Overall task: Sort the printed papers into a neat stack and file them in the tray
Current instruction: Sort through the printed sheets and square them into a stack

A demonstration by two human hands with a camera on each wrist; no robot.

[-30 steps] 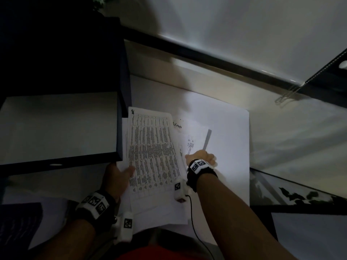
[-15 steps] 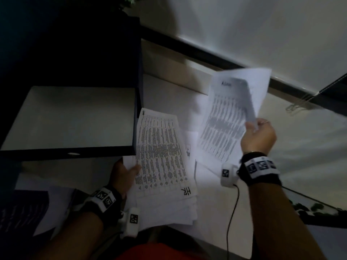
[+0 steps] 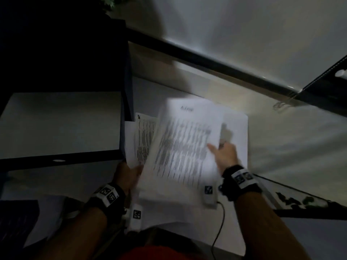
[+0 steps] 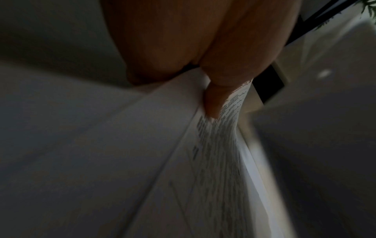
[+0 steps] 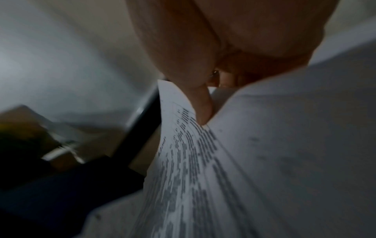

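Left hand: the left hand grips the near left edge of the stack, thumb on the printed face. The left wrist view confirms the thumb pressing on print.
Right hand: the right hand pinches a printed sheet at its right edge, thumb on top. The sheet sits tilted over the stack, overlapping it at an angle.
Stack position: on the table, just beside the dark tray. The corners are fanned and not squared.
Risk, misalignment: releasing the sheet at this angle would likely leave it skewed on the stack.
Risk, slippage: the left grip holds one edge only, so lower sheets may slide out towards the person.
Risk, creasing: a one-edge pinch lets the sheet bow and may fold a corner.
Risk, tray entry: an unsquared stack may catch on the tray wall.
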